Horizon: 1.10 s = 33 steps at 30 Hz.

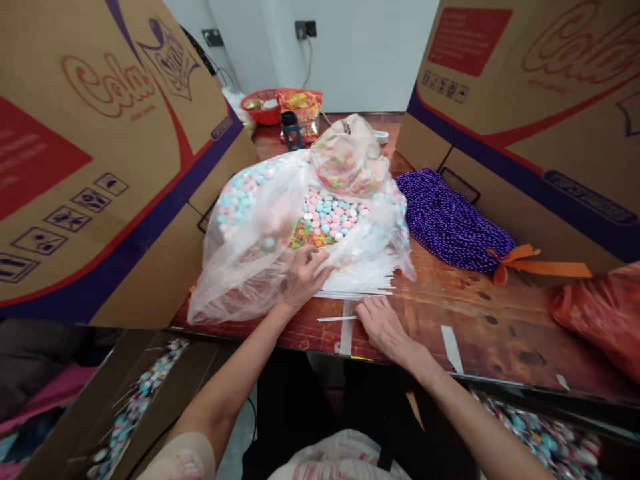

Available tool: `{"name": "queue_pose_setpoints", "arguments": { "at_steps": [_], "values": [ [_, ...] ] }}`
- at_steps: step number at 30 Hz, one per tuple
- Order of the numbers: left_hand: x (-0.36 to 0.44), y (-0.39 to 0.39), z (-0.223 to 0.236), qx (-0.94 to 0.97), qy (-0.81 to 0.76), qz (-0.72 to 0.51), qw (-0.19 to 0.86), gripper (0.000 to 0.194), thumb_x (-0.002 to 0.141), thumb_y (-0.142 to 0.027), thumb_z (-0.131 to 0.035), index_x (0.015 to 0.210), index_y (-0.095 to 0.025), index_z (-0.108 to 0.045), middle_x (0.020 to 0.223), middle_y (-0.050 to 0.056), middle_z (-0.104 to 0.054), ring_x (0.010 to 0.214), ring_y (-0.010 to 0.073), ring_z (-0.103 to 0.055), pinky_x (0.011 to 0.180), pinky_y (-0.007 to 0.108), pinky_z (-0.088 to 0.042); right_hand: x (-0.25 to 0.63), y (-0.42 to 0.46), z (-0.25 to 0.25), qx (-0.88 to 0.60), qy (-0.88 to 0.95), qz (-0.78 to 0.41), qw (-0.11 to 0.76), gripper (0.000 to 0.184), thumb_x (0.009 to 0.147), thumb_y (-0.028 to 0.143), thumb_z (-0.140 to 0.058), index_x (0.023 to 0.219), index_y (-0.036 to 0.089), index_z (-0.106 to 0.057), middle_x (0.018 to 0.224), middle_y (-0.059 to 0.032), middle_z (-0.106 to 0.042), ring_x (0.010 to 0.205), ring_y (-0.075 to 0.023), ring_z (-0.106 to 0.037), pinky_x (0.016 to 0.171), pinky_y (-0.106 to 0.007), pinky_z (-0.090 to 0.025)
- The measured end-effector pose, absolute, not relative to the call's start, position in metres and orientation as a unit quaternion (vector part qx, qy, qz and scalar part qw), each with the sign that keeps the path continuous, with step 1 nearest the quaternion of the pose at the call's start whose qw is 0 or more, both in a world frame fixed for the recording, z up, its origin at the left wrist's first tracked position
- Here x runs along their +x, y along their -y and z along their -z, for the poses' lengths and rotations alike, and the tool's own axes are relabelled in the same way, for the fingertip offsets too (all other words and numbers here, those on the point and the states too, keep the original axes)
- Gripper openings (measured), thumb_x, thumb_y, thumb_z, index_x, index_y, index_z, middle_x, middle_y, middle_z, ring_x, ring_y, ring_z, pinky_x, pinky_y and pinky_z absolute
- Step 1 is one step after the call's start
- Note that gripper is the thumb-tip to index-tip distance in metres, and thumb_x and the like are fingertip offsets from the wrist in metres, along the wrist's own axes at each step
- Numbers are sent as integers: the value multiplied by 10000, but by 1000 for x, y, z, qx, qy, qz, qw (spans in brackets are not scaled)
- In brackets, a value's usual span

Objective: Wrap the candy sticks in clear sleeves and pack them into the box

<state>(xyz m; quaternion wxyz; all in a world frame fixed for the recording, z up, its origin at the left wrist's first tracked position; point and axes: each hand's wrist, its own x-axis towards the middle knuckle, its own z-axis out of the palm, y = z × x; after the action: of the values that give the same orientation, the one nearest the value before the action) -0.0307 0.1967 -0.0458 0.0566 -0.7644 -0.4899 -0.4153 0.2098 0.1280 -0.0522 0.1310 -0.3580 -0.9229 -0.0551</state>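
Note:
A big clear plastic bag [250, 240] full of pastel pink, blue and white candies [330, 217] lies open on the wooden table [450, 313]. My left hand [304, 275] rests at the bag's front edge, fingers curled on the plastic near some colourful candies. My right hand [381, 325] lies on the table just in front, fingertips pinched on a thin white stick [336, 319]. A bundle of white sticks [360, 287] lies beneath the bag's edge, between my two hands.
Large printed cardboard boxes stand at the left [100, 153] and right [530, 107]. A heap of purple beads [450, 223] tied with an orange ribbon [540, 263] lies right of the bag. A red plastic bag [600, 313] sits far right. A red basket [263, 107] is at the back.

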Motion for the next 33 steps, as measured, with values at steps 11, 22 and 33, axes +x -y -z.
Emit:
{"name": "queue_pose_setpoints", "arguments": {
  "at_steps": [11, 22, 33],
  "values": [
    [-78, -170, 53, -808, 549, 203, 73, 466, 967, -283, -515, 1413, -151, -536, 1133, 158, -628, 1113, 311, -572, 949, 420, -470, 209, -142, 40, -293, 947, 90, 91, 237, 881, -43, -458, 848, 159, -576, 875, -90, -593, 812, -231, -470, 791, -344, -341],
    [-52, -171, 80, -819, 511, 252, -68, 265, 858, -35, -416, 997, -154, -608, 770, 65, -653, 746, 217, -670, 690, 318, -533, 196, -139, 25, -248, 952, 175, 42, 226, 926, 20, -486, 805, 157, -620, 803, -90, -605, 759, -233, -505, 786, -389, -346],
    [-39, -134, 81, -812, 504, 270, -119, 406, 839, -33, -405, 1174, -88, -628, 772, 93, -704, 705, 218, -683, 659, 325, -549, 193, -150, 17, -191, 967, 170, -21, 174, 959, 71, -489, 856, 130, -616, 799, -87, -624, 763, -218, -548, 732, -362, -361]
  ]
}}
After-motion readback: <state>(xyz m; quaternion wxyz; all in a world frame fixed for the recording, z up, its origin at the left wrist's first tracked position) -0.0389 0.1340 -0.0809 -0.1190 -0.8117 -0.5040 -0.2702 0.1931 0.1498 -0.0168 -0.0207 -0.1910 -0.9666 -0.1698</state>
